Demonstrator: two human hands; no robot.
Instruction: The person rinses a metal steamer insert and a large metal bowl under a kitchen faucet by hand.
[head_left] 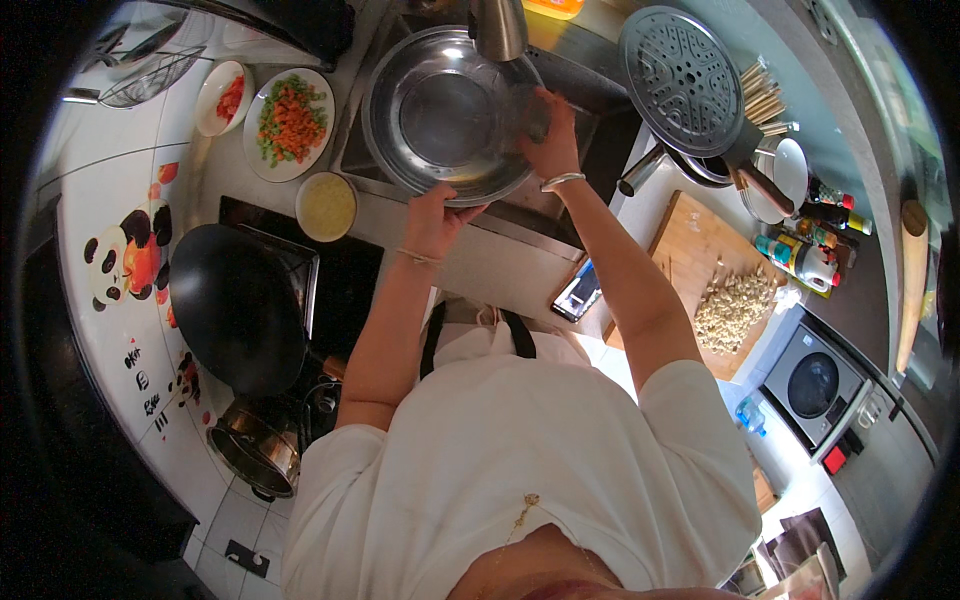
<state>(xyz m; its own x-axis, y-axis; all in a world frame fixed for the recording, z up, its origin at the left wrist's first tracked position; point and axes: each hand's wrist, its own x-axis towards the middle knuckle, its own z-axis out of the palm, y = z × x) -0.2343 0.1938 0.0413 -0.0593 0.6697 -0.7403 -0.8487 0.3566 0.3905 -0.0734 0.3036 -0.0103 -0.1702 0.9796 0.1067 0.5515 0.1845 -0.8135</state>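
Head view: nearest the lens is the person's own white top and dark apron straps, and from there both forearms run up toward the sink (350, 150). The left hand (437, 222) is clamped on the near rim of the big steel bowl (450, 115), thumb over the edge. The right hand (552, 135), bangle at the wrist, is curled on the bowl's right rim, fingers inside the wall. So the bowl lies straight ahead of both hands, held over the sink under the tap (498, 28), tipped a little toward the person, looking empty. It is round, so no long axis; the grips sit about a quarter-turn apart. The left hand holds the edge closest to the body, the right reaches farther. Left of the sink, on the counter, sit a plate of diced vegetables (290, 122) and a small yellow bowl (326, 206); the black wok (235, 305) is on the hob. Right of the sink, a board (700, 260) carries chopped pale bits.
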